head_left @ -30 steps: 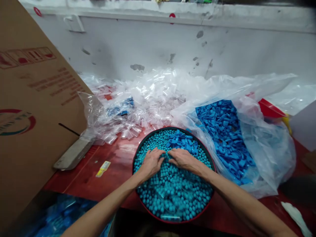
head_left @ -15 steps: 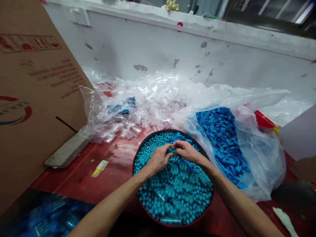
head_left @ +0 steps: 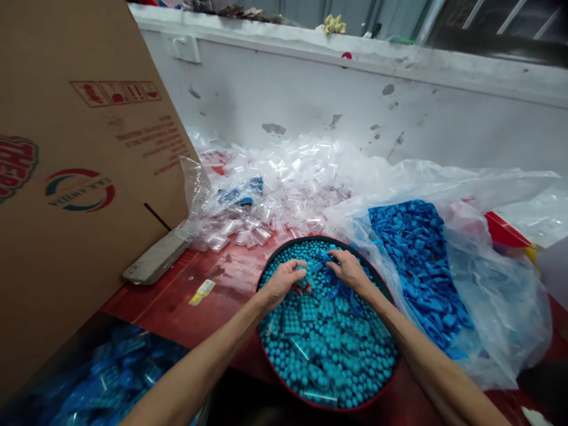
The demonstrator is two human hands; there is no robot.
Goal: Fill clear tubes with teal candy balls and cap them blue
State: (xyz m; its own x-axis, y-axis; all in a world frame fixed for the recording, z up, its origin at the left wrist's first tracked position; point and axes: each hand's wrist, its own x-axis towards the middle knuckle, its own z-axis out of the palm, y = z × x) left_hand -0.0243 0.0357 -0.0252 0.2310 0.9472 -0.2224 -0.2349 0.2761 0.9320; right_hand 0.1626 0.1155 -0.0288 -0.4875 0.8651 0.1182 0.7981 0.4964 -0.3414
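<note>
A round tub (head_left: 392,296) with a dark inner rim is full of small teal beads (head_left: 284,340), with clear tubes or packs of beads lying among them. Over its left part, my left hand (head_left: 284,283) has its fingers curled around something small, mostly hidden, with teal showing at the fingertips. To the right, my right hand (head_left: 350,271) pinches a small blue plastic piece (head_left: 326,258) at the tub's far side. More blue pieces (head_left: 348,296) lie on the beads just below that hand. The two hands are apart.
Right of the tub, a clear plastic bag (head_left: 501,313) holds many blue plastic pieces (head_left: 412,254). Clear plastic sleeves (head_left: 284,189) are heaped toward the wall. A cardboard box (head_left: 102,248) stands left, beside a grey bar-shaped object (head_left: 157,254). Filled blue items (head_left: 110,378) lie lower left.
My hands were together over the tub and have separated. The right hand has moved onto the blue pieces; the left has drawn back slightly. The whole view has shifted.
</note>
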